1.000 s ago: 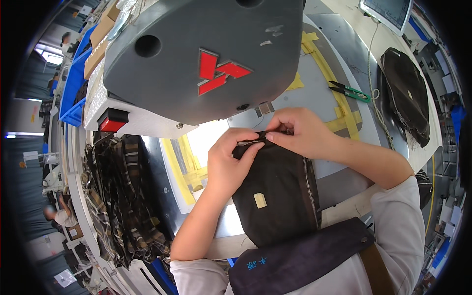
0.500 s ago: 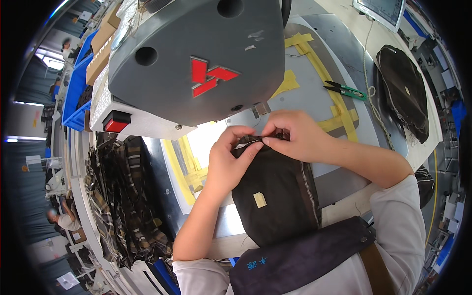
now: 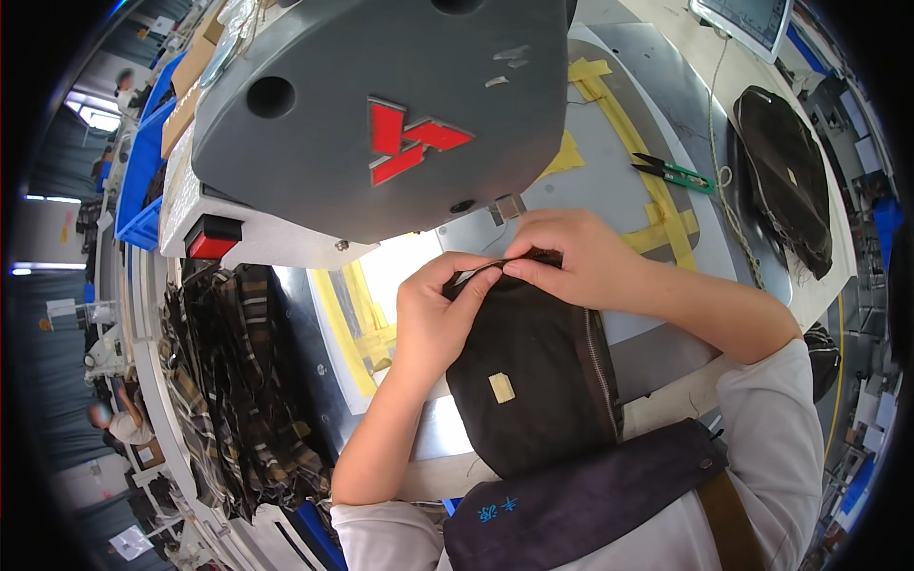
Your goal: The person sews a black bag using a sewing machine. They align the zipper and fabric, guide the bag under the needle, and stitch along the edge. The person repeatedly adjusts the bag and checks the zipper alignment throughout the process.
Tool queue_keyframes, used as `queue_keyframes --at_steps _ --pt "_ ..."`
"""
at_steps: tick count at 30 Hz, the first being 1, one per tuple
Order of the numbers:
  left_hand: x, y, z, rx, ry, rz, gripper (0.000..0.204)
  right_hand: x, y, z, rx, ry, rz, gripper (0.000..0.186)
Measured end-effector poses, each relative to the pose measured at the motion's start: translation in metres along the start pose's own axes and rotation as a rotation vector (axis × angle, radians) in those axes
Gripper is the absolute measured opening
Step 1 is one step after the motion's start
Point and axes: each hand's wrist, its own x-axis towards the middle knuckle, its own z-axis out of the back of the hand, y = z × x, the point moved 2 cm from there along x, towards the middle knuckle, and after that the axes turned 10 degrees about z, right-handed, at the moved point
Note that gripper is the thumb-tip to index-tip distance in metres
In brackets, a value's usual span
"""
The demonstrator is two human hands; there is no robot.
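Observation:
A dark brown fabric piece (image 3: 524, 381), with a metal zipper down its right side and a small pale tab on its middle, lies below a grey sewing machine head (image 3: 362, 124). My left hand (image 3: 447, 305) pinches its folded top edge between thumb and fingers. My right hand (image 3: 562, 257) grips the same edge just to the right, the two thumbs close together. A small metal machine part (image 3: 505, 209) shows just beyond my fingers, above a grey plate (image 3: 647, 305) marked with yellow tape.
Green-handled snips (image 3: 681, 178), a cord, another dark piece (image 3: 781, 181) and a screen (image 3: 741, 21) lie at the right. Plaid fabric (image 3: 238, 381) is piled at the left, below a red switch (image 3: 211, 246) and blue bins (image 3: 143, 214). Co-workers (image 3: 119, 423) work at far left.
Both hands keep pinching the top edge, with slight shifts of the fingers. My left hand is slightly further left than half a second ago. The fabric piece stays nearly in place.

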Motion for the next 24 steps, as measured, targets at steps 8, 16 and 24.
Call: queue_keyframes --at_steps 8,16,24 --pt "0.000 0.000 0.000 -0.015 0.014 0.039 0.012 -0.003 0.004 0.002 0.168 -0.014 -0.204 0.005" --pt "0.001 0.009 -0.002 -0.105 -0.054 -0.020 0.011 0.001 0.000 0.000 0.183 0.042 -0.330 0.013" --pt "0.002 0.010 0.000 -0.115 -0.044 -0.023 0.009 -0.003 0.009 0.001 0.108 -0.010 -0.297 0.018"
